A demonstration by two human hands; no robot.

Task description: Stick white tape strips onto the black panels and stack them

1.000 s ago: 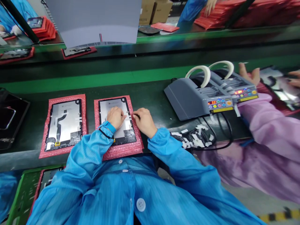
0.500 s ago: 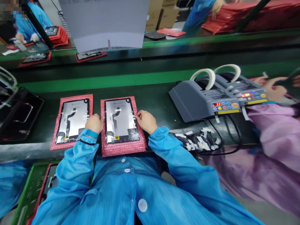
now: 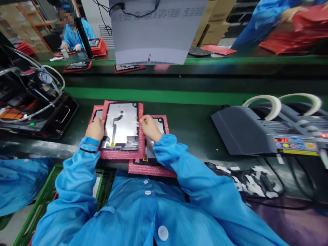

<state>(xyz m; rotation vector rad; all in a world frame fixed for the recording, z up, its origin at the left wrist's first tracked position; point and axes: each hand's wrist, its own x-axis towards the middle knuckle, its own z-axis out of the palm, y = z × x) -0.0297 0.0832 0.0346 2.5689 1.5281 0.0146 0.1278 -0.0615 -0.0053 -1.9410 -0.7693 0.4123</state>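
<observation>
A tablet screen panel (image 3: 123,126), silver-backed with a black border, a dark flex cable and a yellow-marked tab, lies on a pink bubble-wrap bag (image 3: 120,154). My left hand (image 3: 96,130) grips the bag's left edge, and my right hand (image 3: 150,127) pinches its right edge. The bag is held up between them. Under its left side shows part of another panel on a bubble-wrap bag (image 3: 91,118). To the right, a similar panel (image 3: 161,125) rests on its own bubble-wrap bag (image 3: 153,169), partly covered by the held one and my right hand.
Grey tape dispensers (image 3: 241,130) stand on the right, with white-taped black cables (image 3: 251,179) in front. A black machine with hoses (image 3: 61,116) is on the left. A grey monitor back (image 3: 153,34) hangs ahead. Co-workers (image 3: 82,34) work beyond the bench. A green crate (image 3: 33,208) sits low left.
Both hands have lifted the top bubble-wrap bag with its panel and moved it left, partly over the left one. Another panel now shows where it lay. The camera view has turned left.
</observation>
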